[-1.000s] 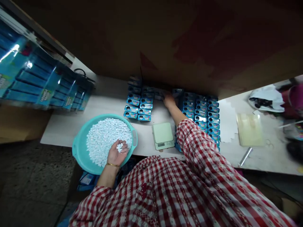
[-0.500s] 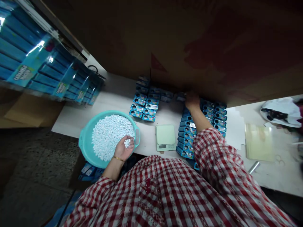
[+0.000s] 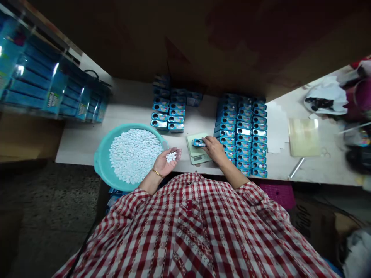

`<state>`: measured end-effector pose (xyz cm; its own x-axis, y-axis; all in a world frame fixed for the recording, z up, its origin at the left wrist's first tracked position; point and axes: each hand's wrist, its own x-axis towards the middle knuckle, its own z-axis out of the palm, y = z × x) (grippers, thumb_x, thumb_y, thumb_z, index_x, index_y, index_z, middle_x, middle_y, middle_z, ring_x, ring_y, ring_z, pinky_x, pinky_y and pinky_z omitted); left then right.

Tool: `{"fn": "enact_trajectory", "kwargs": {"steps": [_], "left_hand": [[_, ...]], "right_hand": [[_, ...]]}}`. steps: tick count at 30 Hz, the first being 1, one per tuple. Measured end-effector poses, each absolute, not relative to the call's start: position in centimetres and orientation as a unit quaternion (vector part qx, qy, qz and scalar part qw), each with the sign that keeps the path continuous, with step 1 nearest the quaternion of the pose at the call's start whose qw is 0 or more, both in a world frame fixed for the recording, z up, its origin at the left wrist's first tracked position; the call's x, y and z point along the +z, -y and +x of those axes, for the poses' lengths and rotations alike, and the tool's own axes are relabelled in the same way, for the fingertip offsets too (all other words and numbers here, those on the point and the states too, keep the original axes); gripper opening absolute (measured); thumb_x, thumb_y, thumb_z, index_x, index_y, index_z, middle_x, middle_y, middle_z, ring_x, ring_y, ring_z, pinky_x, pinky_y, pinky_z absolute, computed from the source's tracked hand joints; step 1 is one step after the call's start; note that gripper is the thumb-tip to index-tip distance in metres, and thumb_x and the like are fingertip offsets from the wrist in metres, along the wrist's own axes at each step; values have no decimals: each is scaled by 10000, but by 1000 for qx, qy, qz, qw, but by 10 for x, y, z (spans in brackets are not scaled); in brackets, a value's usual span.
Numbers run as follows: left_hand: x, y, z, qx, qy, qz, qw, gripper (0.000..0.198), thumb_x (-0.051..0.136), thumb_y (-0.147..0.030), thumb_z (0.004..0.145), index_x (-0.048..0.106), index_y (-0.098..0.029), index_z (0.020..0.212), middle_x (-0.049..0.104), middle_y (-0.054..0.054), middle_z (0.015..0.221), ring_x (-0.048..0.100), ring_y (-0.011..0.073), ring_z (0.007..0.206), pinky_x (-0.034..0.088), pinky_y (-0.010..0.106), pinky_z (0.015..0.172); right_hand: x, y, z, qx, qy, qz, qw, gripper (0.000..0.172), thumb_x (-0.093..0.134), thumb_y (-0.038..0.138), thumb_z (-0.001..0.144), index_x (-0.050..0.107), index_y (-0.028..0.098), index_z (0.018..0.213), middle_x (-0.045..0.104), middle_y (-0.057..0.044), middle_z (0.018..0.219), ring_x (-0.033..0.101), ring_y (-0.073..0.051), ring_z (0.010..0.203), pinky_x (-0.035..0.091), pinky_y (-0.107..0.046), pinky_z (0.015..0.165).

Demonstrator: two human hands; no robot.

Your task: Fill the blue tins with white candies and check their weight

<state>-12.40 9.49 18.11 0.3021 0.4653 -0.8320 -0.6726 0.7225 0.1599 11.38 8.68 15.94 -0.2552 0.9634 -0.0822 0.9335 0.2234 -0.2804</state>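
Palm up and cupped, my left hand [image 3: 164, 163] holds a small heap of white candies [image 3: 171, 156]. It is just right of a turquoise basin [image 3: 100, 155] full of the same candies. My right hand [image 3: 215, 149] grips the right end of a small blue tin [image 3: 197, 143] over the pale green kitchen scale [image 3: 193, 159]. White candies show at the tin's right end, beside my fingers. Whether the tin rests on the scale, I cannot tell. Rows of blue tins [image 3: 244, 138] stand right of the scale, some partly behind my right hand.
A smaller group of blue tins [image 3: 168, 112] stands behind the scale. Wrapped blue packs [image 3: 55, 96] are stacked at left. A big cardboard box [image 3: 139, 46] borders the table's back. Paper sheets [image 3: 275, 127], a yellowish stack [image 3: 304, 137] and a metal tube [image 3: 296, 167] lie at right.
My right hand has come from the tins at the back to the scale, bringing a tin. My left hand has moved right, away from the basin, still holding candies. The view has shifted.
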Motion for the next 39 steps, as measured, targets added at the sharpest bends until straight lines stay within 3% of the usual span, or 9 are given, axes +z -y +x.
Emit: {"fn": "enact_trajectory", "kwargs": {"steps": [3,7,13,19,25,29,34,39], "left_hand": [[177,-84,-123,339,-473,-103,807,265,399,-130,853,644,-73,768,692,135,774,672,165,726,568,255,634],[172,-69,-121,341,-468,-104,808,293,357,-133,879,639,-72,825,685,93,738,656,146,679,557,260,635],[168,-49,-131,321,-488,-127,802,297,337,-155,902,616,-86,982,676,57,714,641,122,639,547,242,683],[166,-36,-139,278,-528,-183,781,244,371,-170,899,600,-88,911,646,50,649,637,122,591,540,215,584],[169,-37,-134,266,-533,-187,781,230,372,-159,890,593,-98,871,622,26,595,621,113,543,532,204,541],[168,-39,-133,265,-513,-159,801,265,351,-150,890,603,-96,827,643,46,621,637,129,573,547,234,574],[166,-54,-126,277,-489,-111,820,285,371,-147,867,642,-63,885,693,139,816,675,189,810,561,285,708],[162,-87,-102,310,-491,-85,810,285,384,-157,867,651,-65,832,685,127,746,672,167,766,550,233,644]], "right_hand": [[167,-66,89,159,778,-598,109,422,558,289,838,531,180,1244,548,-153,1182,471,-294,1062,413,-443,871],[176,-42,36,220,821,-511,127,341,441,208,897,540,170,1220,569,-133,1135,497,-238,969,436,-391,847],[169,-29,1,222,869,-437,72,298,427,105,871,548,103,1143,566,-135,1069,497,-221,952,468,-352,792],[177,-29,-1,263,890,-372,28,173,455,119,882,602,91,968,604,-117,974,546,-191,903,447,-342,838],[180,-25,-1,272,882,-383,33,173,475,103,865,603,91,981,608,-122,982,556,-191,905,442,-341,827],[171,-22,17,263,870,-400,123,191,469,157,882,606,126,1010,613,-117,1014,554,-190,933,452,-329,822],[159,-38,88,170,700,-622,307,213,466,251,886,596,184,1040,599,-112,1031,526,-226,1014,444,-393,882],[139,-63,135,227,649,-669,282,454,606,255,764,508,193,1203,544,-120,1177,511,-263,1073,455,-437,886]]}}
